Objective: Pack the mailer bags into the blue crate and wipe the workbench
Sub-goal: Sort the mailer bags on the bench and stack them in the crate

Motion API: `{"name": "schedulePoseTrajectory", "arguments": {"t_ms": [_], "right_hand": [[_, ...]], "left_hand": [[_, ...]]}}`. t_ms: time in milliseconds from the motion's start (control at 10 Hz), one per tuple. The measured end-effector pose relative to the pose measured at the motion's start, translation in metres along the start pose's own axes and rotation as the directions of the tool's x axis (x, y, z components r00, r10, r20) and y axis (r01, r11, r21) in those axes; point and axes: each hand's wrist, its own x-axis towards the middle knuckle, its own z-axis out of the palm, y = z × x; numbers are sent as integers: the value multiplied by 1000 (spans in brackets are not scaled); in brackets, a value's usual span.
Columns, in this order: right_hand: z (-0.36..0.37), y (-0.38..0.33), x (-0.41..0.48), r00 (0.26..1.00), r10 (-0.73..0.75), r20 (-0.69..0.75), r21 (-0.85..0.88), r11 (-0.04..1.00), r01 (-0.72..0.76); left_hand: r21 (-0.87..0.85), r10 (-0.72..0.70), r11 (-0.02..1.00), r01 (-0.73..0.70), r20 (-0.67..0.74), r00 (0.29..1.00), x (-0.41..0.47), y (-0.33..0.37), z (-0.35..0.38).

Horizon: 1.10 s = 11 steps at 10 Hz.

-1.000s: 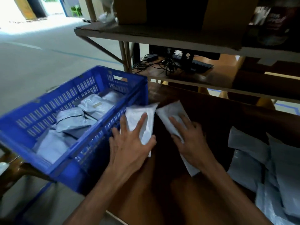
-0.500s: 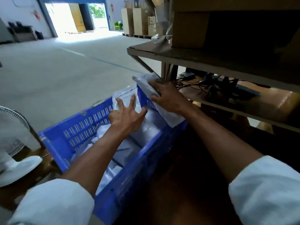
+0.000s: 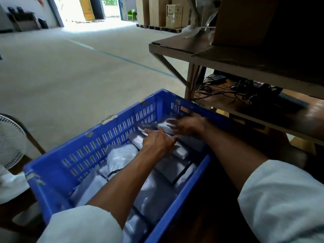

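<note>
**Two more bags set down in crate**

Half a second ago both bags were held over the far rim. Now the left grip [image 3: 158, 140] lies on a grey bag [image 3: 137, 139] at the far end of the crate [image 3: 105, 137], fingers straight, pressing. The right grip [image 3: 188, 126] is blurred over a pale bag [image 3: 164, 126]; whether it is clamped or apart cannot be told. Judged: this pair is packed; wiping not yet begun. The bags are slick, flat, soft plastic pouches; the crate is rigid slotted plastic; the bench [image 3: 210, 218] is dark and smooth.

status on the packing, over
Left hand pressing mailer bags inside blue crate. Right hand beside it on the bags, blurred, grip unclear. Nothing in the way.
</note>
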Motion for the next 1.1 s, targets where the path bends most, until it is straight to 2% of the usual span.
{"name": "schedulePoseTrajectory", "arguments": {"t_ms": [100, 200, 300, 400, 500, 600, 700, 800, 900, 1000, 1100], "right_hand": [[13, 2, -1, 980, 32, 194, -100, 995, -12], [16, -2, 4, 991, 65, 120, 21, 997, -68], [10, -5, -6, 987, 5, 158, -133, 991, 17], [4, -4, -20, 1000, 18, -8, -102, 995, -19], [-12, -9, -58, 962, 213, -169, 151, 970, -188], [-29, -14, -109, 866, 284, -413, 310, 937, -160], [-20, -8, -164, 745, 399, -535, 367, 904, -220], [15, -11, -235, 652, 517, -554, 471, 841, -266], [71, -20, -318, 593, 644, -484, 580, 743, -334], [137, -26, -394, 547, 749, -373, 638, 636, -434], [188, -32, -464, 449, 846, -287, 664, 514, -543]], "left_hand": [[171, 110, 979, -111, 18, 994, -2, -8, 3], [323, 190, 928, -185, 16, 982, -17, -4, 7], [322, 147, 937, -133, -21, 989, -22, -2, 14], [293, 94, 953, -74, -55, 994, -22, -8, 7], [343, 147, 934, -105, -100, 984, -37, -10, -10], [350, 229, 924, -157, -177, 957, -64, -6, -30], [283, 380, 910, -303, -278, 882, -98, 8, -40], [222, 598, 801, -556, -340, 726, -138, 35, -25], [176, 726, 681, -711, -290, 623, -180, 69, 19], [140, 811, 585, -799, -92, 577, -209, 107, 77], [81, 822, 555, -828, 101, 561, -228, 143, 132]]}}
